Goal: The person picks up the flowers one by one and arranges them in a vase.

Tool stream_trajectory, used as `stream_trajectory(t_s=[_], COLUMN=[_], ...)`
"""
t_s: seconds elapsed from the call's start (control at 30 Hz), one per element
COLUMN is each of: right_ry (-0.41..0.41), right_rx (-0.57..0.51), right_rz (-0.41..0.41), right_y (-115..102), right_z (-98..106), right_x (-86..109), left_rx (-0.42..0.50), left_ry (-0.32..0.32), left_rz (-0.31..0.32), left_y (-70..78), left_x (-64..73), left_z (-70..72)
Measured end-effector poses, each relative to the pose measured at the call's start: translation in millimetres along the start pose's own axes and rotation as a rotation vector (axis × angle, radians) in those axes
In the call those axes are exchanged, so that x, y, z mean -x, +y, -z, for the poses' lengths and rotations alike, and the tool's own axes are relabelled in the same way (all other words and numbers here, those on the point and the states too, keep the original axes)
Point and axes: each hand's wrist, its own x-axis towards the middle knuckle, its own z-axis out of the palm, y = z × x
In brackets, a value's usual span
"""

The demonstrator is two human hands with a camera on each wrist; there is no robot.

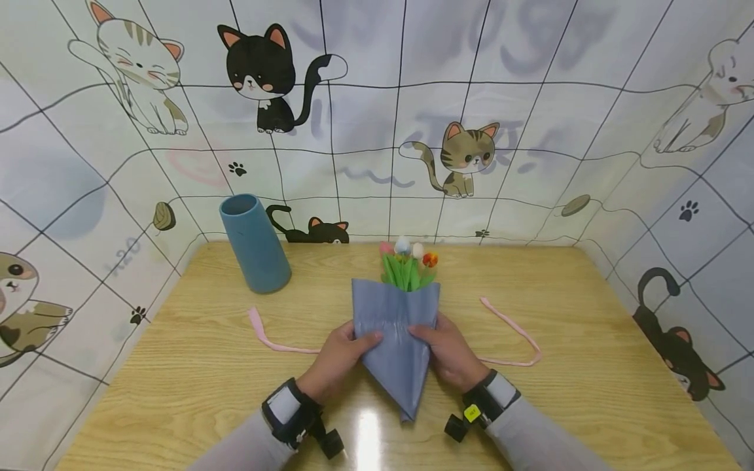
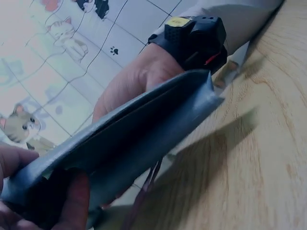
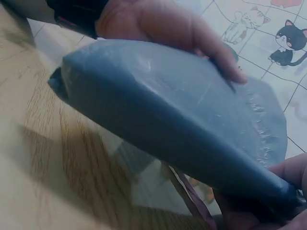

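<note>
A small bouquet of tulips (image 1: 406,268), with pink, white, orange-red and pale blue heads on green leaves, stands out of a folded sheet of blue-grey wrapping paper (image 1: 394,353). The paper narrows to a point towards me. My left hand (image 1: 341,356) grips its left side, thumb on the front face and fingers behind. On the opposite side my right hand (image 1: 453,353) holds it the same way. The left wrist view shows an open fold in the wrapping (image 2: 139,129). A pink ribbon (image 1: 283,348) passes behind the wrapping, its middle hidden, ends spread to both sides.
A blue vase (image 1: 256,245) stands at the back left of the wooden table (image 1: 559,314). A cat-print cloth (image 1: 365,118) with grid lines encloses the back and both sides. Each wrist wears a black strap with a small camera.
</note>
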Motion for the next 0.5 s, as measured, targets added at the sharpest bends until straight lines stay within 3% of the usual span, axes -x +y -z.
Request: stream_trajectory(t_s=[0.3,0.4,0.5], right_ry=[-0.034,-0.017,0.019], right_rx=[0.001,-0.02,-0.038], right_rz=[0.005,-0.007,-0.022], right_y=[-3,-2,-2], right_z=[-5,-5,-1], right_x=[-1.4,-1.8,-1.1], left_rx=[-0.173,-0.225,-0.333], left_ry=[-0.2,-0.266,-0.328], left_rz=[-0.141,-0.175,-0.217], left_y=[12.7,15.5,17.7], left_x=[17.0,24.7,28.7], left_z=[-22.0,-30.9,-36.0])
